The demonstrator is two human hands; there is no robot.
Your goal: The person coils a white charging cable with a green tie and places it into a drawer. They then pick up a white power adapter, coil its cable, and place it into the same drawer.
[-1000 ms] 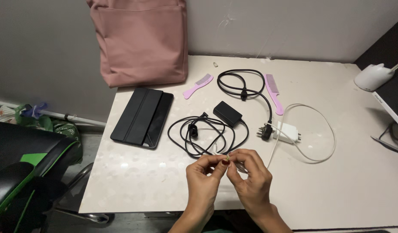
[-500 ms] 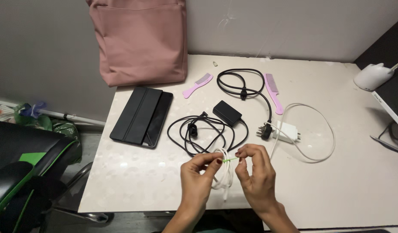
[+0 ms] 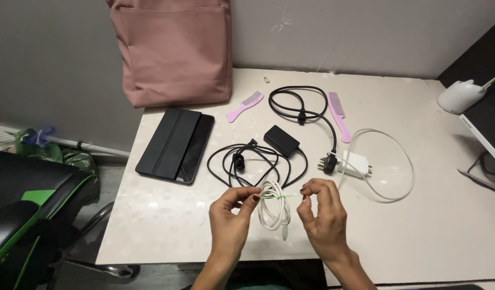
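My left hand (image 3: 230, 219) and my right hand (image 3: 323, 217) are above the near edge of a pale table (image 3: 430, 225). Each pinches one end of a thin green tie (image 3: 277, 197) stretched level between them. The tie runs around the top of a small coiled white cable (image 3: 272, 210), which hangs from it just over the table. Both hands are closed at the fingertips.
Beyond the hands lie a black power adapter with coiled black cords (image 3: 282, 140), a white charger (image 3: 357, 163) with a looped white cable, two pink combs (image 3: 246, 105), a black tablet case (image 3: 177, 144) and a pink bag (image 3: 175, 51). A white lamp base (image 3: 460, 95) stands far right; a chair (image 3: 27, 215) sits left.
My hands have drawn apart, pulling the green tie out straight. The white cable coil, hidden between my fingers before, now hangs in plain sight from the tie.
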